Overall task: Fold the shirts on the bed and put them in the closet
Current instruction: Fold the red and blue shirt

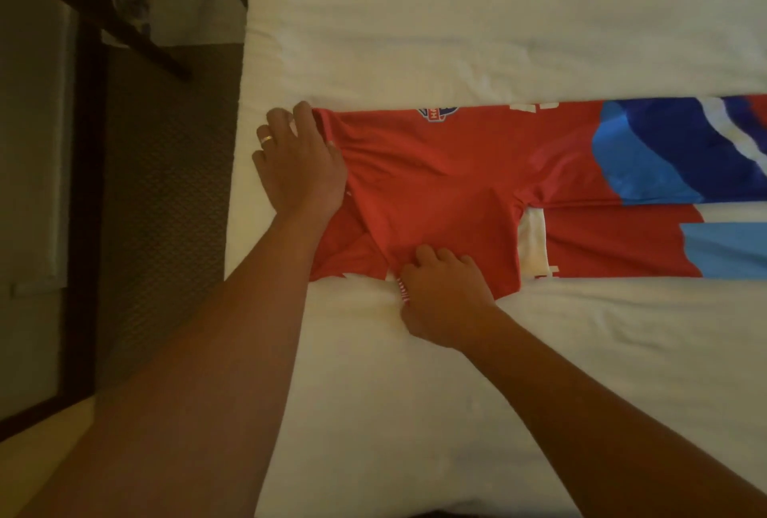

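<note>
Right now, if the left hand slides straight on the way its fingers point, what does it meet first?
Probably only the white bed sheet. The left hand rests on the red jersey shirt at its left end, fingers pointing up the picture, where nothing else shows.

Left hand [301,162] flat, fingers spread; right hand [442,293] curled, pinching.

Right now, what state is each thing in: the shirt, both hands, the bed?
Red shirt: lying flat on the bed, partly folded, sleeve turned in over the body, running out of view at the right.
Left hand: fingers fairly straight, resting on the shirt's collar end.
Right hand: fingers curled, pinching the striped sleeve cuff at the near edge.
Bed: white sheet, lightly wrinkled.
</note>
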